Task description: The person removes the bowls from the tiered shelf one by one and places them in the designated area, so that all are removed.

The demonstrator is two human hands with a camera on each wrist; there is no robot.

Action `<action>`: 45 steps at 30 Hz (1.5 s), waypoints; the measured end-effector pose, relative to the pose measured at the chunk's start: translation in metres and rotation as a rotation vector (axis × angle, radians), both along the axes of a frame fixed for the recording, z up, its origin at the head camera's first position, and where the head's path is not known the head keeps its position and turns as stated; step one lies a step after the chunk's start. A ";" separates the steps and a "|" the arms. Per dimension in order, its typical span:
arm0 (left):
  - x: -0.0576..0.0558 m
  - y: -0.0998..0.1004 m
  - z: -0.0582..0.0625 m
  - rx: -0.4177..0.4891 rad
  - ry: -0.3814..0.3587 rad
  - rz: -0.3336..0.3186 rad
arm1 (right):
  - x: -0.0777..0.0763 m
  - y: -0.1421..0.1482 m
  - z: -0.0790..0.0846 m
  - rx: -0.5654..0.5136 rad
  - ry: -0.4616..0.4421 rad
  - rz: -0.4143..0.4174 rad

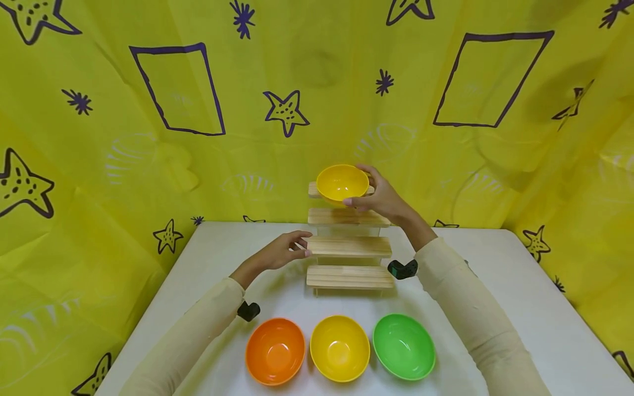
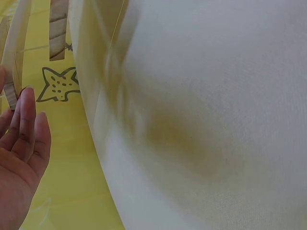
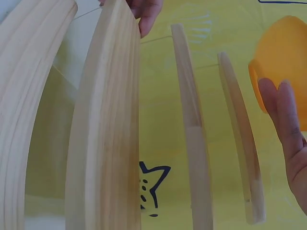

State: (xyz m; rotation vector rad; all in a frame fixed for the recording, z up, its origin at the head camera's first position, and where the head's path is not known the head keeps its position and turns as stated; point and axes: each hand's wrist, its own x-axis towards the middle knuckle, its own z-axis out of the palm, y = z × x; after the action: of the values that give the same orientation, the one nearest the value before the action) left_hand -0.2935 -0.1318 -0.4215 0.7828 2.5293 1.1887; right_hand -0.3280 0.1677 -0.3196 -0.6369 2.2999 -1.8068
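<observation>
A tiered wooden stand (image 1: 349, 247) rises at the middle of the table in the head view. My left hand (image 1: 284, 251) holds the left end of its second step from the bottom, between thumb and fingers. In the left wrist view that hand (image 2: 21, 148) is at the left edge, fingers against the step's end. My right hand (image 1: 381, 195) grips a yellow bowl (image 1: 342, 183) by its right side, thumb in front. This bowl is at the top step (image 1: 313, 190), partly hiding it; whether it touches the wood I cannot tell. The right wrist view shows the bowl (image 3: 285, 57) above the steps.
Nearer the front, an orange bowl (image 1: 275, 352), a second yellow bowl (image 1: 339, 348) and a green bowl (image 1: 404, 347) stand in a row on the white table (image 1: 213, 264). A yellow patterned curtain (image 1: 317, 66) surrounds the table's back and sides.
</observation>
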 end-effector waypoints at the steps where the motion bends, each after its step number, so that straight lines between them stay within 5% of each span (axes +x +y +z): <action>1: 0.000 0.000 0.000 0.000 -0.001 0.000 | 0.001 0.002 0.000 0.000 0.000 0.003; 45: 0.000 -0.002 -0.002 0.028 0.020 -0.025 | 0.063 0.065 -0.023 0.032 0.011 0.070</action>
State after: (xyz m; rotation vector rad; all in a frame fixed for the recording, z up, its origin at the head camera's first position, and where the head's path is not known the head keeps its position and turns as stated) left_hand -0.2939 -0.1334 -0.4238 0.8347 2.5161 1.2166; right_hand -0.2649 0.2326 -0.3423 -0.7140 2.2784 -1.7372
